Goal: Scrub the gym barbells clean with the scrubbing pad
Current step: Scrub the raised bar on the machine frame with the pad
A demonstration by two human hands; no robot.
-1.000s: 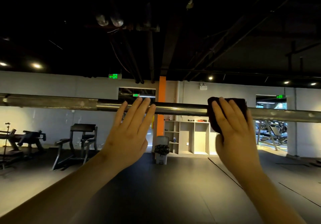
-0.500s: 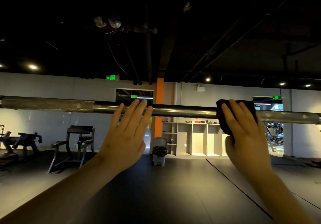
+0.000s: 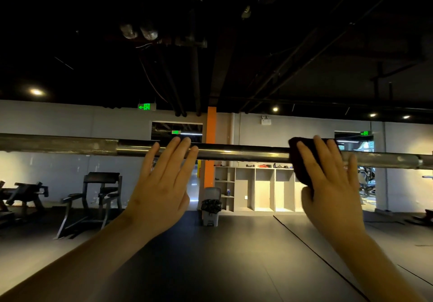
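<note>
The right hand (image 3: 331, 184) lies flat with its fingers straight and spread a little, pressing the dark scrubbing pad (image 3: 297, 161) against the barbell (image 3: 246, 153). The pad hangs over the near side of the bar, and the thumb sits at its lower edge. It covers the bar toward the right end, where the smooth shiny middle meets the duller, rougher stretch.

The left hand (image 3: 164, 184) holds nothing. Its fingers are straight and close together, with the tips resting on the smooth part of the bar, just right of the rough grey stretch that runs to the left end. The two hands are well apart along the bar, which runs level across the view at about head height.

Behind it, across the dark floor (image 3: 222, 266), stand a lidded bin (image 3: 211, 204), open shelves (image 3: 257, 189) against the wall, an orange column (image 3: 210, 135) and a padded bench machine (image 3: 93, 196). A green exit sign (image 3: 146, 107) hangs under the black ceiling.
</note>
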